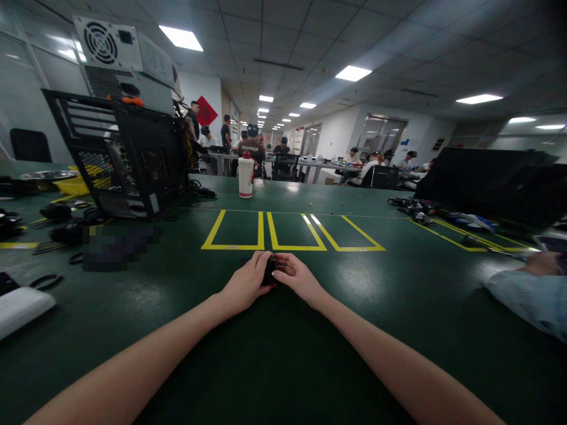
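Both of my hands meet over the green tabletop [274, 354], around a small black block-like object [269, 273] whose kind I cannot make out. My left hand [248, 280] is closed on its left side, thumb low and fingers over the top. From the right, my right hand [301, 280] pinches the same object with thumb and bent fingers. Much of the object is hidden by the fingers. Just beyond the hands, yellow tape outlines [233, 247] mark three boxes on the table.
An open black computer case [146, 165] with a power supply [119, 50] on top stands at left. A white tumbler [245, 177] is farther back. Cables and a white object [22, 310] lie left. Another person's sleeve [527, 295] rests at the right edge, near loose parts [419, 211].
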A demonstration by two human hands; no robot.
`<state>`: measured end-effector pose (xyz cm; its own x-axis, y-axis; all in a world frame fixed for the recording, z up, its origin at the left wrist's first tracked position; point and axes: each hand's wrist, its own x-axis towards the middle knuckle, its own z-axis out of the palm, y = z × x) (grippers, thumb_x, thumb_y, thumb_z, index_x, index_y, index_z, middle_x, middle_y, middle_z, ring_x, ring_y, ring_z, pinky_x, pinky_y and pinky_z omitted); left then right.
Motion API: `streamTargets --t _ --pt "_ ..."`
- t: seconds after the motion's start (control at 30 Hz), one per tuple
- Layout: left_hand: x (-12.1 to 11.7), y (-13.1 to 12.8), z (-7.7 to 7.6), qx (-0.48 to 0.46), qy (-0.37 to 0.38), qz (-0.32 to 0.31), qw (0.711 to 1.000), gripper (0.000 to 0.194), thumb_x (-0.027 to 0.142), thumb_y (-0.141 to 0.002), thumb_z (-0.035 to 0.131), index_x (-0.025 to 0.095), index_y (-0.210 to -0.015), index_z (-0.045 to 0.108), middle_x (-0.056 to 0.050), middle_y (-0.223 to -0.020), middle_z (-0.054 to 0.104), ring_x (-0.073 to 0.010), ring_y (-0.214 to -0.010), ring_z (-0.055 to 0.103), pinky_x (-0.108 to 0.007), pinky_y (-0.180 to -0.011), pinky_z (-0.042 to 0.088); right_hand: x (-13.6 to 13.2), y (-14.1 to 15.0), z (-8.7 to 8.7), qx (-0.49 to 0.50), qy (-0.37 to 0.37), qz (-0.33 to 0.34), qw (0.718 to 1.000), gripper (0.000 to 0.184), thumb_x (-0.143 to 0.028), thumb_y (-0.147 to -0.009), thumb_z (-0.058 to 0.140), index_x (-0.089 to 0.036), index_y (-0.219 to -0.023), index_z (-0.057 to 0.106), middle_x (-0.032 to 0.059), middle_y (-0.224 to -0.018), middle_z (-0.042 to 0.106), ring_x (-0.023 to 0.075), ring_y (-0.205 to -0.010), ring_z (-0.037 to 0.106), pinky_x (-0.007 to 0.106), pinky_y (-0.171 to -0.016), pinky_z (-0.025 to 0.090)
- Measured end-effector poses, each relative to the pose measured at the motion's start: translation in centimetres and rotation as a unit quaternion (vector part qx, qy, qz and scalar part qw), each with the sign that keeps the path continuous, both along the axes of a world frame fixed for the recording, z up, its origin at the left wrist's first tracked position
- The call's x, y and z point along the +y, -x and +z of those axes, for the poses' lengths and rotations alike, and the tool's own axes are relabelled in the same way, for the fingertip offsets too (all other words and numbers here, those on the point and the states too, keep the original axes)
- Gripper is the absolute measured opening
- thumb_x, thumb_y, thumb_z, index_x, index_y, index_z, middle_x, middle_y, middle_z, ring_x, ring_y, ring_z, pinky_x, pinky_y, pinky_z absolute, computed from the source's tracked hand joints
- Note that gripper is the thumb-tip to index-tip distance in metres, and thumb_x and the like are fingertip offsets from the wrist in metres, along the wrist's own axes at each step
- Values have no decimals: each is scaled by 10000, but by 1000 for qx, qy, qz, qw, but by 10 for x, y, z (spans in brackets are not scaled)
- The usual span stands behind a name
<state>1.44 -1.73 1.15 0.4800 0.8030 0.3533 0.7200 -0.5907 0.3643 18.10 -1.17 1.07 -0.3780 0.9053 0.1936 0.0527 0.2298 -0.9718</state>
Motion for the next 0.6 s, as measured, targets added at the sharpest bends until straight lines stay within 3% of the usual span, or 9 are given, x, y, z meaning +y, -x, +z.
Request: streamTargets --t 0.27,0.43,0.6 --pt "2 0 -1 6 8 12 1000 634 205 -689 598 244 -1198 221 -67 -1224 344 -225 -1020 503 -360 -827 447 -4 1 -2 24 -4 43 999 344 -120 -657 584 -222 -958 453 18 -1064 511 164 -984 543 356 -861 447" --pt "2 1 -3 -7 -7 -6 1000 562 247 -729 559 242 -1188 233 -67 -1222 349 -219 -1028 496 -359 -829 447 -5 0 -1 44 -22 24 999 171 -169 -678 582 -193 -823 495 24 -1076 509 173 -1038 502 350 -891 422" --pt "4 -1 -3 -3 1 6 1000 586 256 -719 564 239 -1193 221 -81 -1224 348 -240 -1037 494 -391 -832 443 -2 1 -2 57 -25 -1 998 366 -95 -636 573 -223 -960 463 13 -1028 517 155 -1018 496 340 -909 400"
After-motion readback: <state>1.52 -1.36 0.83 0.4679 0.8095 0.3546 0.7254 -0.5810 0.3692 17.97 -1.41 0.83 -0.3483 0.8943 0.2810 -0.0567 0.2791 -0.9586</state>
